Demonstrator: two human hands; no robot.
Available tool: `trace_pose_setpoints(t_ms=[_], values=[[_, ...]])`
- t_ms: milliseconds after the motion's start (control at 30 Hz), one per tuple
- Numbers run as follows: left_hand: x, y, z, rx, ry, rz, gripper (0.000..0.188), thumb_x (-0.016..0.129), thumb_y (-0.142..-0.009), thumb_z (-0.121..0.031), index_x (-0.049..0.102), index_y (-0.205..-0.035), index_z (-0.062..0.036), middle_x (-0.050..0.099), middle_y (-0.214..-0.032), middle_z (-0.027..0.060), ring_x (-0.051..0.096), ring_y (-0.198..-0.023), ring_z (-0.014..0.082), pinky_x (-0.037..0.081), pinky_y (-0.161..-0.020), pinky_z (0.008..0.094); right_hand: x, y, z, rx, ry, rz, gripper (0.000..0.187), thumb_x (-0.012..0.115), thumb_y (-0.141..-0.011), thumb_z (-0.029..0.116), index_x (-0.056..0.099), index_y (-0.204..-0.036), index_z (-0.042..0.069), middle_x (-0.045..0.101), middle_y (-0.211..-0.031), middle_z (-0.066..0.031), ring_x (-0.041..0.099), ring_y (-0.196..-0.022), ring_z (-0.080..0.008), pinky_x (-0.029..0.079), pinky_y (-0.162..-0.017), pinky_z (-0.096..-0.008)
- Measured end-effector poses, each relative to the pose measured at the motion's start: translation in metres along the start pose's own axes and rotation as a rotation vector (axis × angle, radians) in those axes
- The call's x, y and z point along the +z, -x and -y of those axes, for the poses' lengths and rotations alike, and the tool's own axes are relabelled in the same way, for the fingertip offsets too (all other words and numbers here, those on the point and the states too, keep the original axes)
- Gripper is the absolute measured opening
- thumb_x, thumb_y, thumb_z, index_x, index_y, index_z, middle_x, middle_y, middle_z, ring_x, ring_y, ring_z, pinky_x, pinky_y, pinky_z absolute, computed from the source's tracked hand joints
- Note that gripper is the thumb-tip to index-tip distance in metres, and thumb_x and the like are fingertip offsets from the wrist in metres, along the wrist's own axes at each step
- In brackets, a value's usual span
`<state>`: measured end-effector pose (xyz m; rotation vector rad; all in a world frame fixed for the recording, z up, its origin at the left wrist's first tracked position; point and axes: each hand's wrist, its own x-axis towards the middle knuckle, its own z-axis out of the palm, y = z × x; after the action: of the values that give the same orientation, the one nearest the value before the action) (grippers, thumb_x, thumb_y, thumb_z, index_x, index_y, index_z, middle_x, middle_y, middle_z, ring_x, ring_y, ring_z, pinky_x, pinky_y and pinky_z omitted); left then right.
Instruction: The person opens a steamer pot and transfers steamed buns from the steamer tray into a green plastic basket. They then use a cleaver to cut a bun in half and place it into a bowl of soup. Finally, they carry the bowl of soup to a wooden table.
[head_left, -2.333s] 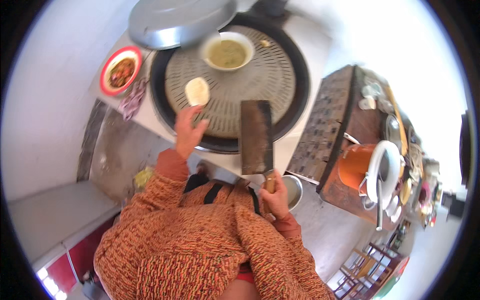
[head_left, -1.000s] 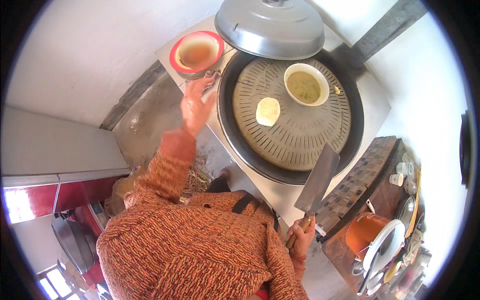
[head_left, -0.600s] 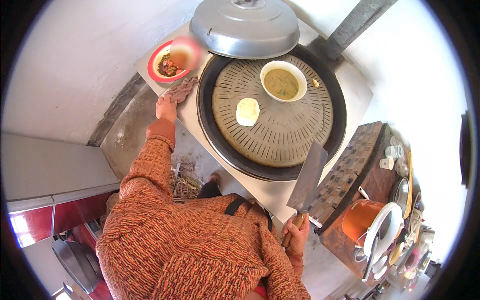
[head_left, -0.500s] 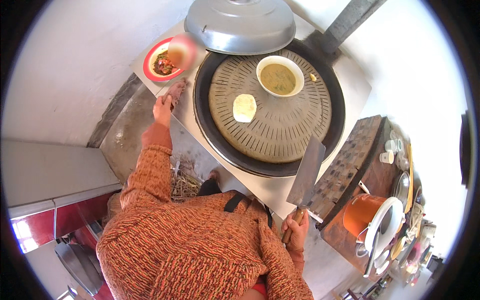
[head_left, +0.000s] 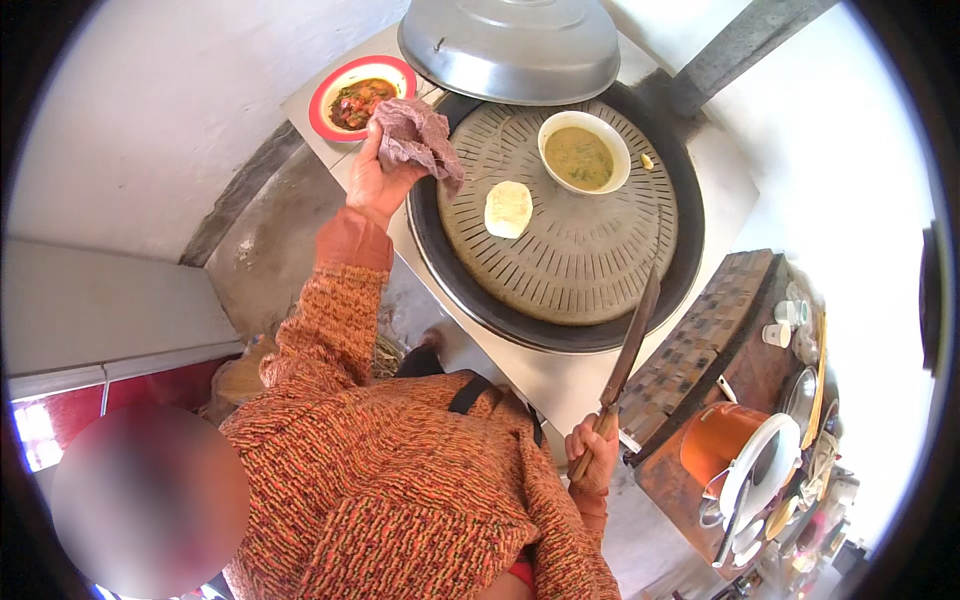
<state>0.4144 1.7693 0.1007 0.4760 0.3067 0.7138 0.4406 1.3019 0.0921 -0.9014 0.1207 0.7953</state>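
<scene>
My left hand (head_left: 381, 186) grips a crumpled mauve cloth (head_left: 418, 140), raised at the left rim of the big round wok (head_left: 428, 245). Just beyond it stands a red-rimmed plate of cooked food (head_left: 361, 97). In my right hand (head_left: 596, 447) is a cleaver (head_left: 634, 335), held by its wooden handle, its blade turned nearly edge-on and pointing up over the wok's near right rim. A slotted round steaming rack (head_left: 570, 270) fills the wok. On it sit a white bowl of greenish-brown soup (head_left: 582, 160) and a pale flat piece of dough or bread (head_left: 508, 209).
A large metal lid (head_left: 512, 50) leans behind the wok. A small yellowish scrap (head_left: 647, 161) lies by the bowl. At right, a wooden table (head_left: 668, 497) carries an orange bucket (head_left: 717, 440), cups and dishes. A grey beam (head_left: 745, 50) rises at the back right.
My left hand has lifted the cloth from the counter edge and brought it right, toward the wok. The cleaver in my right hand has turned from broadside to nearly edge-on.
</scene>
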Motion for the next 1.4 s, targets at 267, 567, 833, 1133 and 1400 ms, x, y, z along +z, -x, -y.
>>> trace_pose_setpoints(t_ms=[267, 567, 833, 1133, 1400], values=[[-0.022, -0.092, 0.050, -0.209, 0.046, -0.097, 0.051, 0.058, -0.088, -0.041, 0.046, -0.126, -0.0081, 0.049, -0.128, 0.0105, 0.044, -0.120, 0.0275, 0.033, -0.104, 0.0450, 0.056, -0.068, 0.017, -0.026, -0.183, 0.141, 0.035, 0.057, -0.081, 0.007, 0.040, -0.113, 0.010, 0.039, -0.065, -0.0018, 0.039, -0.047, -0.0110, 0.037, -0.041, -0.0243], [-0.011, -0.163, 0.131, -0.401, -0.328, 0.030, 0.040, 0.059, -0.090, -0.026, 0.046, -0.124, -0.0110, 0.056, -0.112, 0.0052, 0.055, -0.101, 0.0189, 0.046, -0.088, 0.0386, 0.044, -0.239, 0.050, -0.067, 0.049, -0.125, 0.014, 0.059, -0.086, 0.009, 0.046, -0.089, 0.011, 0.046, -0.069, -0.0010, 0.043, -0.052, -0.0115, 0.039, -0.045, -0.0239], [-0.029, -0.190, 0.160, -0.479, -0.653, 0.066, 0.063, 0.055, -0.088, -0.048, 0.035, -0.135, -0.0107, 0.042, -0.134, 0.0098, 0.040, -0.124, 0.0237, 0.038, -0.096, 0.0471, 0.051, -0.352, 0.038, -0.103, 0.173, -0.166, 0.023, 0.063, -0.088, 0.020, 0.050, -0.102, 0.008, 0.051, -0.080, -0.0030, 0.047, -0.058, -0.0094, 0.041, -0.044, -0.0226], [-0.023, -0.188, 0.176, -0.588, -0.871, 0.027, 0.089, 0.054, -0.077, -0.070, 0.033, -0.140, -0.0119, 0.035, -0.141, 0.0114, 0.032, -0.130, 0.0244, 0.025, -0.106, 0.0419, 0.053, -0.391, 0.016, -0.007, 0.147, -0.093, 0.043, 0.065, -0.085, 0.040, 0.048, -0.108, 0.008, 0.051, -0.078, -0.0014, 0.047, -0.054, -0.0091, 0.040, -0.039, -0.0231], [-0.008, -0.169, 0.180, -0.591, -0.567, 0.258, 0.066, 0.047, -0.089, -0.057, 0.043, -0.133, -0.0081, 0.049, -0.131, 0.0085, 0.047, -0.119, 0.0196, 0.038, -0.100, 0.0364, 0.046, -0.387, 0.009, 0.106, 0.062, -0.076, 0.036, 0.067, -0.082, 0.044, 0.055, -0.097, 0.014, 0.053, -0.073, 0.0036, 0.046, -0.054, -0.0063, 0.036, -0.041, -0.0204]])
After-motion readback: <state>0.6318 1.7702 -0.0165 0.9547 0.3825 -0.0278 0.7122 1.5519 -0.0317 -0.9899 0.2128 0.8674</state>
